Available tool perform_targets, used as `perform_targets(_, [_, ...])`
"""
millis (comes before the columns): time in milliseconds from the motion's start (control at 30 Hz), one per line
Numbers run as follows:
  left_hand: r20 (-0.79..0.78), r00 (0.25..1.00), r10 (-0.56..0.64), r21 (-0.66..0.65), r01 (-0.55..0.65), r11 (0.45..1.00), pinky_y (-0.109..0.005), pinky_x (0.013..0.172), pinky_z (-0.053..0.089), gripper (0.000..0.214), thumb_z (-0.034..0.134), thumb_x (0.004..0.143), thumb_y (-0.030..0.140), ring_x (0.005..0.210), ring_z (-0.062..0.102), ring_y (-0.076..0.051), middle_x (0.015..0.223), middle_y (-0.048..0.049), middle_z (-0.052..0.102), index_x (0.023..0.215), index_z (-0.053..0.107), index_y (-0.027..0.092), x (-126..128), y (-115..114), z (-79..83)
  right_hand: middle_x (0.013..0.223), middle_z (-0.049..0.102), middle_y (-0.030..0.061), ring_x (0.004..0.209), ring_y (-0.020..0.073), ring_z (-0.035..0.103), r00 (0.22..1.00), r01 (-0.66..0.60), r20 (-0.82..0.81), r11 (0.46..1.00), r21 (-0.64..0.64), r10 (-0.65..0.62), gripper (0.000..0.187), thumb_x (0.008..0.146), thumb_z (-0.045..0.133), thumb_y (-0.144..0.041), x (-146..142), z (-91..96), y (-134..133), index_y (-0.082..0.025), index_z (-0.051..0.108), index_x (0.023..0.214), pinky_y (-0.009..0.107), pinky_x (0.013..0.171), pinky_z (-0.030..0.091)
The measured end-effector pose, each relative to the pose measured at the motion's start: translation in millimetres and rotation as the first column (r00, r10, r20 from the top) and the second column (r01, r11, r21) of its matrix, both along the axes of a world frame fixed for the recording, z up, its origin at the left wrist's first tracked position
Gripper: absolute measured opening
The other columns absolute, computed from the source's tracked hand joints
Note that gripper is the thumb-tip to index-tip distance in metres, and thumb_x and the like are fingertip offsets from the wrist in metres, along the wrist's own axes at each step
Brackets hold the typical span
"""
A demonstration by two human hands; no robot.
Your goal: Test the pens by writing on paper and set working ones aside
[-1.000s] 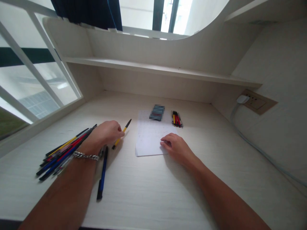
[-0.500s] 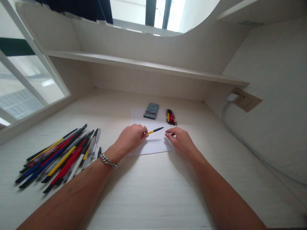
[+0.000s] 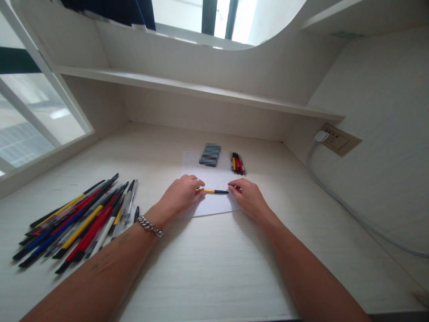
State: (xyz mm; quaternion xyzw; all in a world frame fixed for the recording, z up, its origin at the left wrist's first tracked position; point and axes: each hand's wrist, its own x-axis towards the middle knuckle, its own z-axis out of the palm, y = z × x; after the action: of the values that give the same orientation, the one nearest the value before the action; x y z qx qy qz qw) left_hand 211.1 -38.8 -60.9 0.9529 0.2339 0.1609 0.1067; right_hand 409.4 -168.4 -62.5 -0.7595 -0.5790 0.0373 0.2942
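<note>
My left hand (image 3: 184,192) is closed on a yellow pen (image 3: 210,191) with a black end, between thumb and fingers. The pen lies level over a white sheet of paper (image 3: 211,208), its black end pointing right. My right hand (image 3: 248,194) is just beyond that end, fingers curved and thumb slightly apart from them; I cannot tell whether its fingertips touch the pen. A small row of pens (image 3: 237,163), yellow, red, black and clear, lies behind my right hand. Left of my left forearm is a large pile of mixed pens (image 3: 80,219).
A pixelated dark object (image 3: 210,155) rests at the paper's far edge. Behind the desk runs a low shelf (image 3: 201,91). On the right wall, a white plug with a grey cable (image 3: 338,197) sits in a socket plate (image 3: 340,141).
The yellow pen has swung from slanting upward to nearly level and come down a little. My left hand has shifted slightly left. My right hand's fingertips are nearer the pen's black end.
</note>
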Motion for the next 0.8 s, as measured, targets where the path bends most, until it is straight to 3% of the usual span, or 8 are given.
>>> perform_targets(300, [0.028, 0.996, 0.080, -0.112, -0.076, 0.991, -0.035, 0.085, 0.047, 0.034, 0.064, 0.081, 0.035, 0.093, 0.063, -0.024, 0.103, -0.0103, 0.071, 0.108, 0.071, 0.015, -19, 14, 4.2, 0.101, 0.068, 0.0076, 0.093, 0.0190, 0.058, 0.996, -0.080, 0.033, 0.996, -0.037, 0.081, 0.021, 0.088, 0.059, -0.029, -9, -6.5, 8, -0.022, 0.073, 0.101, 0.030, 0.084, 0.042])
perform_targets(433, [0.041, 0.998, 0.050, -0.118, -0.045, 0.992, -0.033, 0.085, 0.047, 0.033, 0.064, 0.082, 0.035, 0.094, 0.063, -0.024, 0.104, -0.0105, 0.071, 0.106, 0.071, 0.015, -17, 11, 5.1, 0.098, 0.067, 0.0066, 0.092, 0.0189, 0.057, 0.995, -0.081, 0.061, 0.995, -0.063, 0.085, 0.015, 0.084, 0.063, -0.024, -13, -9.0, 11, -0.023, 0.074, 0.094, 0.030, 0.082, 0.042])
perform_targets(633, [0.065, 0.991, -0.115, -0.124, 0.122, 0.985, -0.032, 0.083, 0.046, 0.032, 0.047, 0.094, 0.038, 0.092, 0.064, -0.022, 0.099, -0.0089, 0.072, 0.102, 0.073, 0.020, -7, -2, 9.2, 0.089, 0.069, 0.0040, 0.084, 0.0174, 0.058, 0.992, -0.127, 0.026, 0.991, 0.038, 0.126, 0.011, 0.085, 0.061, -0.017, -17, -2.8, 7, -0.022, 0.070, 0.091, 0.030, 0.078, 0.043])
perform_targets(800, [0.060, 0.994, -0.095, -0.222, 0.106, 0.969, -0.028, 0.072, 0.046, 0.028, 0.047, 0.094, 0.033, 0.079, 0.065, -0.018, 0.090, -0.0057, 0.073, 0.102, 0.072, 0.022, -7, -7, 9.6, 0.087, 0.069, 0.0024, 0.082, 0.0165, 0.059, 0.981, -0.156, -0.086, 0.974, 0.165, 0.172, 0.010, 0.081, 0.065, -0.016, -20, -0.9, 6, -0.021, 0.068, 0.089, 0.029, 0.075, 0.044])
